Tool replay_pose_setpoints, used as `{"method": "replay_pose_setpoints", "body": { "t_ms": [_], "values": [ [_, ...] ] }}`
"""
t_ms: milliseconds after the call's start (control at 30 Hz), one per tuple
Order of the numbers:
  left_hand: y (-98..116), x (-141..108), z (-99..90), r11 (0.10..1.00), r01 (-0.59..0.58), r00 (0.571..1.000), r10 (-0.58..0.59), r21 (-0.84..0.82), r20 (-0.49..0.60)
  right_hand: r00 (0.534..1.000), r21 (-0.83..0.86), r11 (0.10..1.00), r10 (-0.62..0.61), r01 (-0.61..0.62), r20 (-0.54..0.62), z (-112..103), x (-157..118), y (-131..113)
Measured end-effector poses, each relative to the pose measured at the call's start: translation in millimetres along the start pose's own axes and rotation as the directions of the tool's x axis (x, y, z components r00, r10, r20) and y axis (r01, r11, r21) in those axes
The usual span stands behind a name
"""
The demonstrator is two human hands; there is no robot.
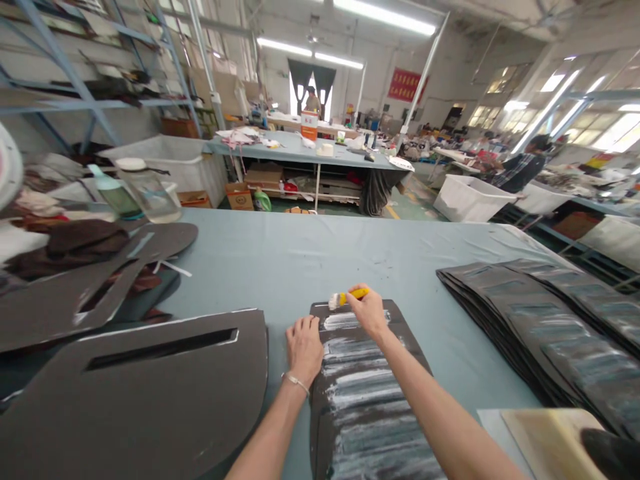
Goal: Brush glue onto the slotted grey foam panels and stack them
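At dark panel (367, 393), yellow brush (343, 299)

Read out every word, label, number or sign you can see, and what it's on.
Nothing is legible.
Red banner: characters, too small and blurred.
Orange-and-white container on the next table: label marks, too blurred.
Cardboard box near that table's left end: dark printed mark, unreadable.
Yellow brush: no lettering visible.

White-streaked dark grey panel (363, 400) is running past the bottom edge, rounded black object (610, 453) is extending unidentifiably beyond the right, and red rectangular wall banner (406, 85) is showing illegibly small lettering.
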State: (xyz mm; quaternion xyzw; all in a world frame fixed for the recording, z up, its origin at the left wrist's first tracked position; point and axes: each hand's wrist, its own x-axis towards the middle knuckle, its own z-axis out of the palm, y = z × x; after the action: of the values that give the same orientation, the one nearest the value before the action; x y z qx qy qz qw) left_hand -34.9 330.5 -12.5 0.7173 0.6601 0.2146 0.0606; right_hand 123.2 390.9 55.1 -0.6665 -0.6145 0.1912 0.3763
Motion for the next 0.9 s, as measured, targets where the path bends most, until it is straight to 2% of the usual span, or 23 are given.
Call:
{"method": "replay_pose_setpoints", "body": {
  "t_ms": [67, 133, 267, 367, 433, 467, 600, 667, 700, 733, 800, 900],
  "values": [
    [-0.4, -0.5, -0.4, 1.000, 0.002, 1.000, -0.002, 0.011, 0.013, 0.998, 0.033, 0.999, 0.001, -0.003, 0.061, 19.7, 4.6, -8.8],
    [-0.3, -1.2, -1.2, 1.000, 0.000, 1.000, 0.000, 0.014, 0.014, 0.997, -0.019, 0.999, 0.034, -0.032, 0.075, 29.4, 9.8, -11.2],
    [1.0, -2.2, -3.3, 1.000, -0.007, 1.000, 0.006, 0.024, 0.010, 0.995, -0.226, 0.971, 0.061, -0.076, -0.075, 31.8, 14.6, -12.5],
    [2.0, -2.4, -3.8, 0.999, -0.003, 1.000, 0.002, 0.042, 0.009, 1.000, -0.192, 0.981, -0.013, 0.015, 0.011, 28.7, 12.4, -8.0],
    [2.4, -2.2, -2.5, 0.999, -0.006, 1.000, 0.006, 0.051, 0.000, 0.998, -0.180, 0.984, -0.004, 0.015, 0.060, 18.3, 13.5, 6.5],
    [2.5, -2.0, -1.5, 0.999, -0.005, 1.000, 0.005, 0.053, -0.006, 0.999, -0.206, 0.978, 0.023, -0.013, 0.048, 8.6, 15.8, 17.8],
    [3.5, -1.8, 2.0, 0.999, 0.012, 1.000, -0.011, 0.044, -0.023, 0.984, -0.390, 0.906, 0.122, -0.164, -0.130, -51.8, 31.8, 69.4],
    [4.8, -2.0, 2.2, 0.999, 0.011, 1.000, -0.010, 0.046, -0.024, 0.973, -0.453, 0.867, 0.133, -0.207, -0.191, -74.6, 37.9, 81.1],
    [5.6, -2.1, 2.0, 0.999, 0.011, 1.000, -0.010, 0.052, -0.025, 0.969, -0.462, 0.861, 0.127, -0.213, -0.210, -78.5, 38.8, 80.1],
    [6.5, -2.3, 1.8, 0.998, 0.011, 1.000, -0.010, 0.060, -0.026, 0.969, -0.453, 0.867, 0.114, -0.205, -0.221, -76.4, 37.9, 74.7],
    [8.2, -2.4, 1.3, 0.997, 0.014, 1.000, -0.011, 0.079, -0.029, 0.979, -0.373, 0.919, 0.056, -0.126, -0.194, -56.3, 31.0, 53.6],
    [10.2, -2.7, 1.4, 0.995, 0.010, 0.999, -0.006, 0.102, -0.034, 0.997, -0.156, 0.985, -0.071, 0.069, -0.009, -11.8, 17.2, 20.3]
  ]
}}
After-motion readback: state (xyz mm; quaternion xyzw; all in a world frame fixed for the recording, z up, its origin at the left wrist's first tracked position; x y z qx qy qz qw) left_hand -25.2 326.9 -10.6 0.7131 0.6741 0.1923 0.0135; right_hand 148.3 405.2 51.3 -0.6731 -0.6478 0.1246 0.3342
